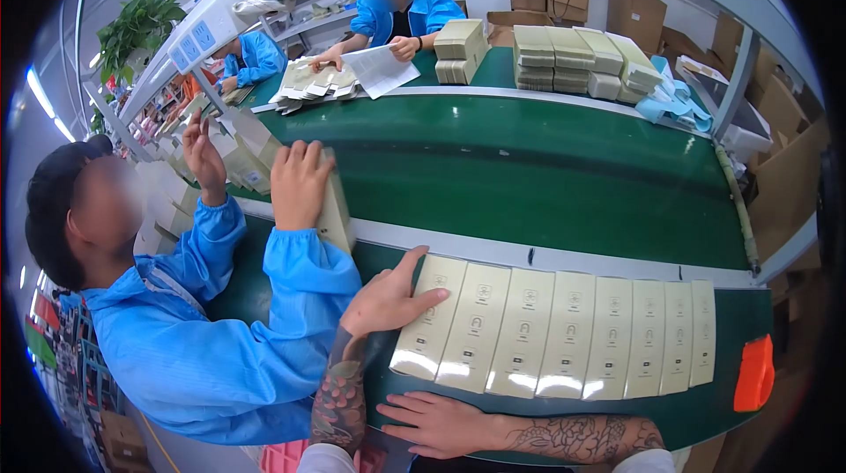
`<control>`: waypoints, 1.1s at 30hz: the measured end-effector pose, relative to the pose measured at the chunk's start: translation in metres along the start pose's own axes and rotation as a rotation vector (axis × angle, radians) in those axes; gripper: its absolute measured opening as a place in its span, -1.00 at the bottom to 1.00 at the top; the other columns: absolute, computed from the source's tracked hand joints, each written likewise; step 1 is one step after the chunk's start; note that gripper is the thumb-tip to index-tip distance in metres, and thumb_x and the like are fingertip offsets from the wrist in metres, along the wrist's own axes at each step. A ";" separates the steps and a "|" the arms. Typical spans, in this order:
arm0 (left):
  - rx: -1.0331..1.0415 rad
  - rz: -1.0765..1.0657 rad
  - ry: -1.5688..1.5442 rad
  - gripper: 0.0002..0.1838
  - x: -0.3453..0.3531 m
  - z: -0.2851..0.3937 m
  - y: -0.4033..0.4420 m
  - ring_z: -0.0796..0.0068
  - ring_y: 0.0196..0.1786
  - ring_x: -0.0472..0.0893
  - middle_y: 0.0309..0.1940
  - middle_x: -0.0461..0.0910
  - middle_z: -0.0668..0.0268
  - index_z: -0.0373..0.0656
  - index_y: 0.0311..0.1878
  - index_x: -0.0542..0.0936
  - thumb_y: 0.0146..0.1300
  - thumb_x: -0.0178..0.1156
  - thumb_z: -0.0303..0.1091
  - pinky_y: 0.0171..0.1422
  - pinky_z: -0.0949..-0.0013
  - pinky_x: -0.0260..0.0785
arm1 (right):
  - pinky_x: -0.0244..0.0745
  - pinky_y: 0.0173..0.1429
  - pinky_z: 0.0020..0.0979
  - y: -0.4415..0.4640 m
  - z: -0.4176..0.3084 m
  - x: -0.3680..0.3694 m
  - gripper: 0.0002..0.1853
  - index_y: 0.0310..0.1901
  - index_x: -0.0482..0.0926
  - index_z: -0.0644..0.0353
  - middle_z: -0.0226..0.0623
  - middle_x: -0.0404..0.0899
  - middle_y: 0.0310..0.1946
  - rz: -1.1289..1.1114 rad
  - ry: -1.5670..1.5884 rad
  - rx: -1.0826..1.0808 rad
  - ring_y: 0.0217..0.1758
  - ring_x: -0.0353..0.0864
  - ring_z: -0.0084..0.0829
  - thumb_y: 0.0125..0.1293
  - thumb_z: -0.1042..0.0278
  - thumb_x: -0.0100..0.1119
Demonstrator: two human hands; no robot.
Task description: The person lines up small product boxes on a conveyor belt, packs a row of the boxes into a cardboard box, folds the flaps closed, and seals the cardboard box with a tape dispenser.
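Observation:
A row of several cream boxes with small printed icons lies side by side on the green table in front of me. My left hand is at the left end of this row, fingers apart, with one digit lying over the face of the leftmost box and another along its far edge. Below the row, my right hand rests near the table's front edge with its fingers spread, holding nothing. Close to my left hand, a co-worker's hand grips another cream box, slightly blurred.
An orange object lies at the table's right end. A green conveyor belt runs behind a pale metal rail. Across it, another person handles a white sheet beside stacked cream boxes. A blue cloth hangs at the far right.

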State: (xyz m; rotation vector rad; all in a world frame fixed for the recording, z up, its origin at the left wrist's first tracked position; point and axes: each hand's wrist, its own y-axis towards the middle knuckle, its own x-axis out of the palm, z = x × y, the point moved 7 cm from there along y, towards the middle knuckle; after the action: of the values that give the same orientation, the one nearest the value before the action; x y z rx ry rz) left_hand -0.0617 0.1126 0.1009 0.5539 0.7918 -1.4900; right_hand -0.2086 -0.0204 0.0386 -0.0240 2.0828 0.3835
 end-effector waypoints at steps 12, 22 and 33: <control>0.098 0.431 0.009 -0.48 -0.029 0.007 -0.007 0.02 -0.37 0.69 -0.45 0.66 0.02 -0.23 0.21 0.47 0.26 0.28 -0.16 -0.22 0.14 0.53 | 0.07 0.51 -0.17 -0.002 0.000 0.002 -0.45 0.25 0.43 0.14 -0.07 0.25 0.40 0.066 0.024 -0.011 0.49 0.18 -0.11 0.28 0.07 0.15; -0.067 0.626 0.404 -0.41 -0.054 -0.077 -0.009 -0.10 0.18 0.47 0.25 0.40 -0.04 -0.15 0.27 0.46 0.14 0.31 -0.30 0.25 0.11 0.36 | 0.06 0.52 -0.18 -0.003 0.000 -0.001 -0.44 0.25 0.44 0.14 -0.08 0.25 0.40 0.076 0.023 -0.021 0.48 0.19 -0.12 0.26 0.07 0.18; -0.089 -0.006 0.033 -0.03 -0.049 -0.027 -0.034 0.24 -0.11 0.57 -0.02 0.43 0.13 -0.05 0.44 0.24 -0.07 0.53 -0.21 0.02 0.26 0.48 | 0.07 0.52 -0.18 -0.004 0.000 0.001 -0.43 0.25 0.44 0.13 -0.08 0.25 0.40 0.079 0.015 -0.019 0.49 0.19 -0.12 0.24 0.06 0.21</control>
State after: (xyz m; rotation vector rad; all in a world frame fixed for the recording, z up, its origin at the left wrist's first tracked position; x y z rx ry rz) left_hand -0.0946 0.1639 0.1252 0.5109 0.8823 -1.4466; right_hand -0.2084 -0.0240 0.0369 0.0446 2.0991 0.4530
